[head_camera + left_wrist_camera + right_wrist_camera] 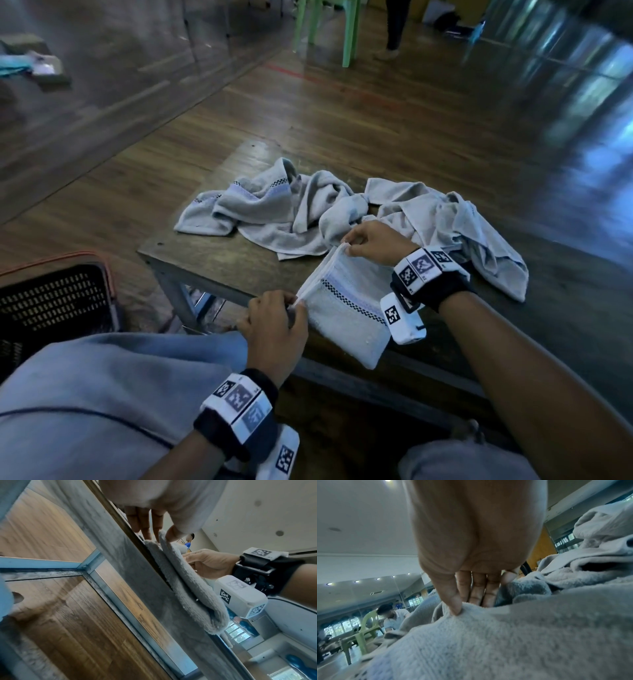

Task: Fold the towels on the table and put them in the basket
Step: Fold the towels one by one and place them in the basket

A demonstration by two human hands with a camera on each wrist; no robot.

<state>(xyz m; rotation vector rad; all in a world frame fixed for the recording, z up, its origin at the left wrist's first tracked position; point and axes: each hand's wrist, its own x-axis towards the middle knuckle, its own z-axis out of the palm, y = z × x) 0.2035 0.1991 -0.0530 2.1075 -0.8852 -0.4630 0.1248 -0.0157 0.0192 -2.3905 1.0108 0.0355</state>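
Folded towel (346,318) at near desk (219,260) edge | left hand (274,325), right hand (373,241) each pinch a corner | soft grey terry — checkered band, rectangular

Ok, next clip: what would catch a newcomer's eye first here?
First, the folded towel at the table's near edge, pinched along one edge by the left hand and the right hand. Behind it, crumpled towels sprawl across the tabletop. The black basket sits off the table's left side; no towel shows in the visible part.
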